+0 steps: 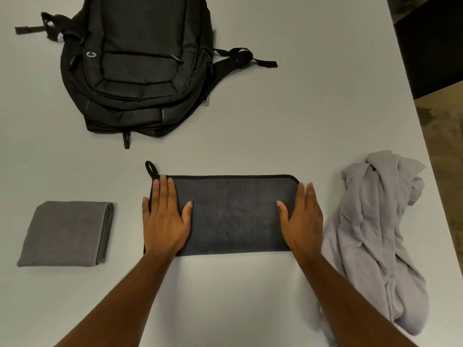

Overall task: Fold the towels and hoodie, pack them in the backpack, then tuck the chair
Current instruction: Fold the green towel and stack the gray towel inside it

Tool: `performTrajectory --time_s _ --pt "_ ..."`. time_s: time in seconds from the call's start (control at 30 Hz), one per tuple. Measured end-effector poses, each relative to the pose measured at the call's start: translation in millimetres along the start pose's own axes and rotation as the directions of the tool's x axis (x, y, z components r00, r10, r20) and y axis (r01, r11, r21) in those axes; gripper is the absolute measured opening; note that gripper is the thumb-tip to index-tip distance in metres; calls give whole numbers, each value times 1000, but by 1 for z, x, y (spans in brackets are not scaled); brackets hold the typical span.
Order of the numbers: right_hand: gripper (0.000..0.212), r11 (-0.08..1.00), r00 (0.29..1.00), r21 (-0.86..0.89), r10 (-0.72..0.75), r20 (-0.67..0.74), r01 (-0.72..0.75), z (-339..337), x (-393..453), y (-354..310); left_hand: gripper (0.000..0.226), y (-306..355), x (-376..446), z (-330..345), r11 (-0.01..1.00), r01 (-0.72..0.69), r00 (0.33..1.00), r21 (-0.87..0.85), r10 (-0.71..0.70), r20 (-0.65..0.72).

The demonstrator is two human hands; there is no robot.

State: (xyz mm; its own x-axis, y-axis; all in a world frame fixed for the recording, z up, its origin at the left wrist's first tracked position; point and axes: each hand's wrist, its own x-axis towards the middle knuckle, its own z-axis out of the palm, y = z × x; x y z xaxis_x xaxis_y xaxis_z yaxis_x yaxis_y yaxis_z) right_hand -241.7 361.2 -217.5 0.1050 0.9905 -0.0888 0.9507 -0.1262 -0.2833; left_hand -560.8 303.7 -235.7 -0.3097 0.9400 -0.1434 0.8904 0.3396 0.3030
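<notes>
Dark fuzzy towel [233, 214], rectangular, black-trimmed, mid-worktop [300, 116] | left hand [164, 219], right hand [303, 219] flat, fingers straight, pressing its ends | grey folded towel [67, 234] left | crumpled hoodie [375, 234] right | black backpack [140, 66] behind

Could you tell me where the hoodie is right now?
The hoodie lies crumpled at the table's right edge, just right of the dark towel and the right hand.

A dark grey towel [233, 214] with black edging and a hanging loop lies folded into a long flat strip. Left of it sits a lighter grey towel [66, 234], folded square. A pale grey hoodie [375, 234] lies crumpled at right. The black backpack [140, 66] lies flat beyond, zipped.
</notes>
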Motion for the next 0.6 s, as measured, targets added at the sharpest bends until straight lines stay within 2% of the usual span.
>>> performTrajectory --time_s 0.17,0.27,0.37,0.5,0.6 --pt "64 975 974 40 222 -47 -220 -16 -34 -8 76 -3 -16 1 999 44 999 -8 -44 4" --pt "55 922 925 75 374 71 -379 -25 -33 -10 76 -4 -21 0 998 58 998 3 -58 13" --pt "49 852 845 131 462 268 -507 -27 -17 -8 75 -3 -20 -2 998 60 998 -5 -60 25" --pt "30 850 792 118 416 447 -513 -34 2 -4 72 -1 -21 -7 997 73 997 -39 -72 43" --pt "25 887 802 143 315 508 -439 -55 3 -11 69 3 -28 -14 993 49 999 -104 -46 29"
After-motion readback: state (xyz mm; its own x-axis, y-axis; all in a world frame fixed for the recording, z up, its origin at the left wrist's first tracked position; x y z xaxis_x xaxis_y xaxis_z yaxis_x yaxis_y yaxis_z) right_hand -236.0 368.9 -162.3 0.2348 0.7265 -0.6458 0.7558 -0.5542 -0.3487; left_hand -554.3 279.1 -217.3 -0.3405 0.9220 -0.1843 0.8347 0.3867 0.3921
